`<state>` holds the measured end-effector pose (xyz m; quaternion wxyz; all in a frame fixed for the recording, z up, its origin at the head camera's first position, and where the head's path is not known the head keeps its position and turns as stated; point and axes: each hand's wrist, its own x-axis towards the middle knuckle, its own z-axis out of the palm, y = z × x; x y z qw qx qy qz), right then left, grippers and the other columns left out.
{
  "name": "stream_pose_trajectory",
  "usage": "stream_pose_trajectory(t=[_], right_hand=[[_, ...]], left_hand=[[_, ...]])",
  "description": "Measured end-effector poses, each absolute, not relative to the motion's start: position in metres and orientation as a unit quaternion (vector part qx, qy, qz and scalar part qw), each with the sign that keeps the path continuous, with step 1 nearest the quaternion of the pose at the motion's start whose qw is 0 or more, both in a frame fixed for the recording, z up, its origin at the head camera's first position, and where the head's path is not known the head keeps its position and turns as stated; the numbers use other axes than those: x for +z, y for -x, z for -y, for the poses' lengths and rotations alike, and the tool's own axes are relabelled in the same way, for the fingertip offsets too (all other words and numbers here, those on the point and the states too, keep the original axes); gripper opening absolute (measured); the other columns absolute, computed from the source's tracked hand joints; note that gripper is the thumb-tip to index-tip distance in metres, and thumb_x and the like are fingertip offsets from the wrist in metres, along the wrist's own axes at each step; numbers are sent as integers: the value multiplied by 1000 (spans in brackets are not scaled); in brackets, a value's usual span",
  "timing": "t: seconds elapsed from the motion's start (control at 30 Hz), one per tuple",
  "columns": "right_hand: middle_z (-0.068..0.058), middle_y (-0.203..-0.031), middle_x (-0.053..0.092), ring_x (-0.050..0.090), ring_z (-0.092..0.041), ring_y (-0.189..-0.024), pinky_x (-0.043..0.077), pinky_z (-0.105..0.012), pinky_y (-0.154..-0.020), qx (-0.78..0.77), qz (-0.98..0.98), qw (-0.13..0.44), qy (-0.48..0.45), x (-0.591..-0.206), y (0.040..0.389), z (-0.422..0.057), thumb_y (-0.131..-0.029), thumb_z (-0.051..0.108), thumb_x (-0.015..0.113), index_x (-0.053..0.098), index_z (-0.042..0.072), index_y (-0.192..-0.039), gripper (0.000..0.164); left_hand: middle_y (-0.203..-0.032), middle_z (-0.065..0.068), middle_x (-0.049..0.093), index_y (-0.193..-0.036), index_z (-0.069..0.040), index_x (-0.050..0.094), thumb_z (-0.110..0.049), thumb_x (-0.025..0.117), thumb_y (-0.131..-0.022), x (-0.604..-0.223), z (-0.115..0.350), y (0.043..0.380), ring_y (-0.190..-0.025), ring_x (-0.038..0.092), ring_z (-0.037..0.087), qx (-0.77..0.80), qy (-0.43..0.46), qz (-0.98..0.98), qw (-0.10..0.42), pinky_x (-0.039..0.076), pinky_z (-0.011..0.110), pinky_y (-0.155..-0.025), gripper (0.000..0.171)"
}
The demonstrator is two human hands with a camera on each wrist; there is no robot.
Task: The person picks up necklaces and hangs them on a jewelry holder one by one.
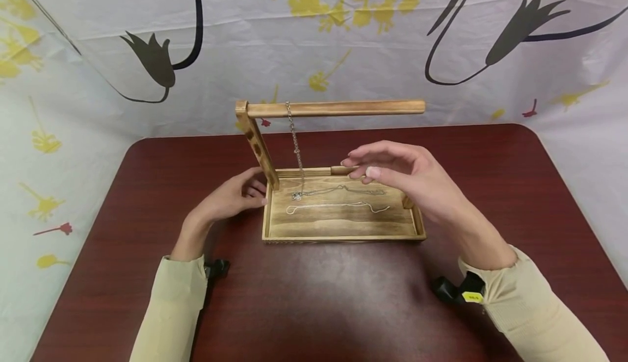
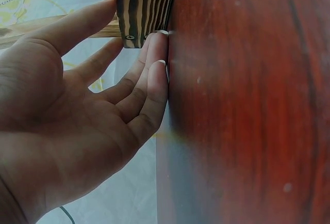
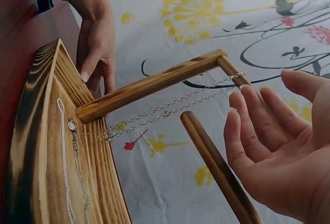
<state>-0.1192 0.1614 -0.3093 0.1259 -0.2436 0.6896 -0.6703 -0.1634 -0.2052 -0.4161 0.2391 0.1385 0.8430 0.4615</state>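
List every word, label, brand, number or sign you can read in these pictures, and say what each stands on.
Yellow label on the black device by the right sleeve: dark marks, too small and blurred to read.
Wooden tray, printed backdrop: no lettering visible.

Tray [image 1: 343, 228] from above (wrist views nearer)

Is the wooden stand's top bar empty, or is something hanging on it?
Not empty: a silver chain loops over the top bar near the upright post; the right wrist view shows two strands running down.
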Motion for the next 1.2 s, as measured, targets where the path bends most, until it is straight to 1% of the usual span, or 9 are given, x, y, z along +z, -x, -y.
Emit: stream_pose_trajectory(t=[0.13, 0.27, 0.4, 0.53, 0.73, 0.9, 1.07, 1.2], right_hand=[[-16, -121, 68, 67, -33, -105, 54, -33, -87, -653, -709, 128, 235, -313, 113, -166, -96, 4, 65, 64, 2, -128, 32], [-15, -121, 68, 68, -32, -106, 54, -33, -88, -649, -713, 131, 230, -319, 109, -170, -96, 2, 64, 64, 2, -127, 31], [-16, -121, 68, 68, -34, -104, 54, -34, -88, -654, -709, 129, 230, -324, 108, -173, -96, 1, 63, 64, 0, -126, 30], [-17, -121, 67, 67, -35, -106, 54, -35, -90, -651, -711, 136, 227, -328, 107, -176, -98, 4, 63, 64, 1, -127, 30], [-14, -123, 67, 67, -32, -107, 53, -32, -90, -628, -731, 130, 233, -335, 105, -177, -97, 4, 64, 66, 5, -125, 29], [-14, -123, 67, 68, -30, -107, 53, -34, -91, -630, -729, 123, 237, -340, 106, -175, -96, 3, 65, 66, 5, -125, 29], [-12, -126, 66, 67, -29, -109, 54, -36, -90, -628, -733, 144, 220, -349, 103, -177, -96, 7, 66, 66, 8, -125, 29], [-12, -128, 65, 66, -30, -111, 54, -36, -89, -628, -732, 152, 217, -354, 103, -179, -97, 9, 65, 66, 9, -127, 30]], left_hand=[[-117, 20, 60, -155, -4, 27, -9, 71, -93, -417, 205, 164, -103, 61, 28, 457, -140, -845, 242, 51, 40, -88, 76], [-118, 18, 60, -155, -6, 28, -10, 71, -93, -418, 205, 164, -103, 61, 28, 456, -137, -844, 246, 50, 40, -88, 76], [-118, 20, 60, -155, -3, 27, -8, 71, -93, -417, 204, 163, -102, 62, 28, 459, -143, -842, 242, 51, 39, -87, 76], [-118, 20, 61, -155, -2, 26, -7, 70, -93, -418, 203, 163, -102, 62, 28, 458, -147, -843, 242, 53, 38, -85, 76], [-121, 20, 60, -156, -4, 25, -10, 70, -94, -419, 205, 163, -104, 62, 28, 459, -147, -841, 246, 52, 38, -86, 76], [-122, 20, 59, -157, -6, 24, -11, 71, -94, -418, 209, 164, -105, 61, 29, 460, -141, -841, 246, 51, 40, -88, 79], [-123, 21, 58, -157, -6, 24, -12, 71, -94, -418, 209, 163, -106, 61, 29, 460, -144, -840, 247, 50, 42, -91, 79], [-122, 20, 58, -157, -7, 24, -12, 71, -94, -419, 209, 164, -106, 61, 29, 461, -144, -840, 246, 50, 42, -90, 79]])
